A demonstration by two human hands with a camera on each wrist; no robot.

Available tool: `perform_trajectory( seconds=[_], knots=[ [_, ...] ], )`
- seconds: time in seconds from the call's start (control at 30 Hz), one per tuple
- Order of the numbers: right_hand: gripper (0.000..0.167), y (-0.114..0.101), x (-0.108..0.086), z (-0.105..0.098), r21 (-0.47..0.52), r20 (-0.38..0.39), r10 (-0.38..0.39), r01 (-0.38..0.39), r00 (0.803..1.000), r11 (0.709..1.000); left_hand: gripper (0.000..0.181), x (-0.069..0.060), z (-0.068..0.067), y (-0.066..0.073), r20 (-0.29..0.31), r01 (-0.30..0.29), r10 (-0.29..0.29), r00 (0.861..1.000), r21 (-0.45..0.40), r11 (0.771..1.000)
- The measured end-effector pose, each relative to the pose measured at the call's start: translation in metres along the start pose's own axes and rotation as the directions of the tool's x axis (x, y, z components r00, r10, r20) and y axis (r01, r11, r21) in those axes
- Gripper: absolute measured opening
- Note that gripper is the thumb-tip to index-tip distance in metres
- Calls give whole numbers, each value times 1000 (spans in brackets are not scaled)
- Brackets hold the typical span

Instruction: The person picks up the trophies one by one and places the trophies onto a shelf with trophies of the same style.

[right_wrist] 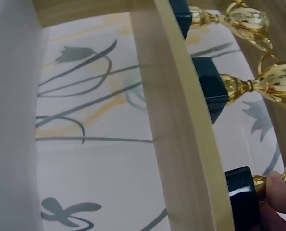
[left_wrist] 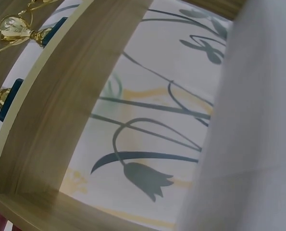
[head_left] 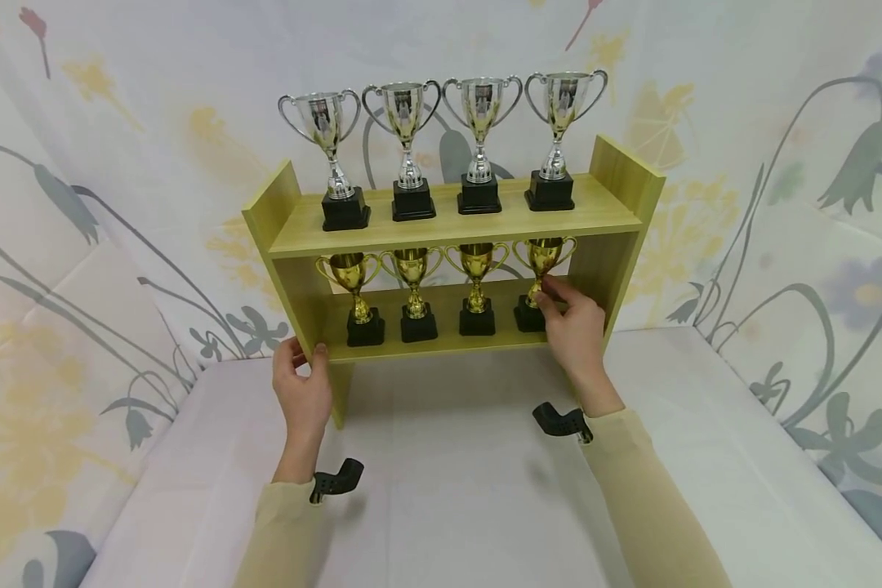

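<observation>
A wooden two-tier shelf (head_left: 456,233) stands on the white surface. My left hand (head_left: 303,392) holds the lower front part of its left side panel (head_left: 296,298), thumb on the front edge. On the lower tier, at the far right of a row of gold trophies, is a gold trophy (head_left: 544,260) with a black base (right_wrist: 242,197). My right hand (head_left: 576,331) pinches this trophy by its stem. Its base appears to rest on the board; in the right wrist view the fingertips (right_wrist: 279,190) are at the stem just above the base.
Several silver trophies (head_left: 481,106) stand in a row on the upper tier. More gold trophies (head_left: 476,265) stand left of the held one. A patterned cloth (head_left: 191,163) hangs behind the shelf. White cloth (head_left: 448,457) covers the surface in front.
</observation>
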State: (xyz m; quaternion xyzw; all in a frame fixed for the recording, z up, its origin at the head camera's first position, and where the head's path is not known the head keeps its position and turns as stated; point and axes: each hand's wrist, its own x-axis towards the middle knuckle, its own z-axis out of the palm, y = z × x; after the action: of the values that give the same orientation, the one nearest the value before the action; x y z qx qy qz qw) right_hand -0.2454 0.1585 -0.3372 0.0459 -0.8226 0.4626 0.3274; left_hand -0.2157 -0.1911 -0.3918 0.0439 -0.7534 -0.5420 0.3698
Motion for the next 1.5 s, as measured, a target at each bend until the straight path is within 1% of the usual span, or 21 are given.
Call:
perform_trajectory(
  seconds=[0.1, 0.27, 0.33, 0.5, 0.63, 0.73, 0.87, 1.1, 1.23, 1.33, 1.43, 1.5],
  knots=[
    [30, -1, -1, 0, 11, -5, 18, -18, 1000, 1000, 25, 0, -1, 0, -7, -1, 1, 1000, 2, 1000],
    [29, 0, -2, 1, 41, -66, 45, -42, 997, 998, 27, 1, 1, 2, 15, -13, 13, 1000, -13, 1000],
    [29, 1, -3, 1, 48, -83, 40, -36, 996, 998, 27, 1, 2, 2, 15, -17, 17, 1000, -18, 1000],
    [29, 4, -6, 3, 98, -76, 28, -21, 997, 995, 26, -1, 1, 0, -4, -5, 5, 1000, -15, 1000],
    [29, 6, -8, 4, 155, -81, 26, -13, 996, 988, 26, -2, 1, -1, -1, -2, 2, 1000, -12, 1000],
    [28, 7, -9, 3, 169, -84, 28, -13, 996, 986, 26, -2, 2, -2, -1, -4, 4, 1000, -12, 1000],
    [29, 7, -8, 3, 196, -85, 31, -14, 996, 981, 27, -2, 1, -2, -6, -11, 11, 1000, -11, 1000],
    [31, 8, -7, 1, 286, -79, 44, -19, 996, 958, 26, -1, 0, -1, -8, -40, 40, 999, -18, 999],
    [30, 1, -9, -2, 334, -81, 68, -37, 994, 942, 26, -1, -1, -1, -15, -51, 51, 999, -31, 998],
    [30, -12, -14, -7, 360, -90, 84, -46, 992, 932, 26, 0, 0, -2, -22, -46, 45, 999, -30, 998],
    [30, -23, -18, -13, 360, -103, 87, -45, 991, 932, 26, -1, 1, -3, -22, -31, 31, 999, -26, 999],
    [28, -26, -20, -15, 355, -115, 85, -39, 990, 934, 26, -1, 2, -3, -19, -19, 18, 1000, -26, 999]
  ],
)
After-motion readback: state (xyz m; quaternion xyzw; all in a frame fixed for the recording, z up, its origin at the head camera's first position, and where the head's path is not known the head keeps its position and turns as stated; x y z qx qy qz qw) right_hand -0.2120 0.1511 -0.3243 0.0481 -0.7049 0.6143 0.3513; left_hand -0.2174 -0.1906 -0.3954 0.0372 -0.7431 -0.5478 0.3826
